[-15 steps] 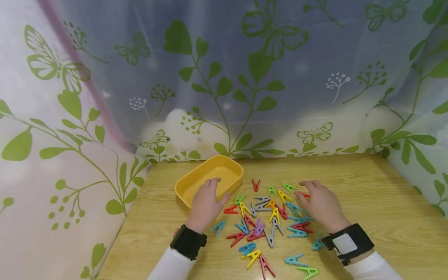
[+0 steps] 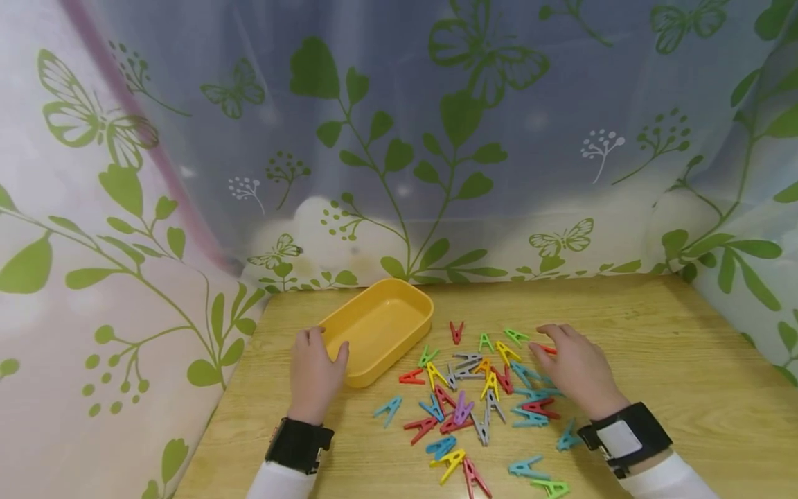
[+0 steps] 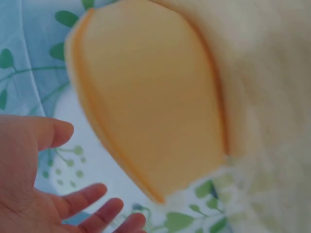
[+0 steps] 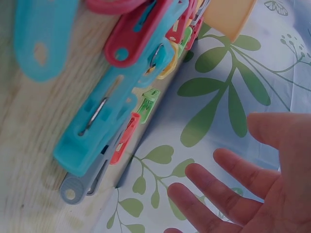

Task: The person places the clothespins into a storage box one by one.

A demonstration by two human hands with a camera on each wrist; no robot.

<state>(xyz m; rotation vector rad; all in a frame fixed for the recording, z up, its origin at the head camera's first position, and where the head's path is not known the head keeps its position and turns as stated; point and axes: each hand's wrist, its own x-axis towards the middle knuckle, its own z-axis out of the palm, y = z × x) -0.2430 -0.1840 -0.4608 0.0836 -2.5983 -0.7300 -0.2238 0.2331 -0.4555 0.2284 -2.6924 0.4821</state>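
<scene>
A yellow plastic basin [image 2: 391, 355] stands at the back left of the wooden table. My left hand [image 2: 316, 378] is at its left end, thumb and fingers spread; whether it touches the rim is hard to tell from the head view. In the left wrist view the fingers of that hand [image 3: 29, 182] look apart from the basin [image 3: 150, 92]. Clothespins in several colours lie scattered in the middle, among them a purple clothespin [image 2: 463, 409]. Over their right edge hovers my right hand [image 2: 578, 371], fingers loosely extended, with a red clothespin [image 2: 548, 349] partly hidden by it.
A patterned curtain [image 2: 399, 229] hangs along the table's back edge and down both sides. Near the front lie a yellow clothespin [image 2: 449, 464], a light green clothespin [image 2: 551, 488] and a blue clothespin [image 2: 527, 468]. Bare wood [image 2: 704, 388] shows at the right.
My left hand has moved left, from in front of the basin to its left end, uncovering more of the basin's inside. The right hand has hardly shifted.
</scene>
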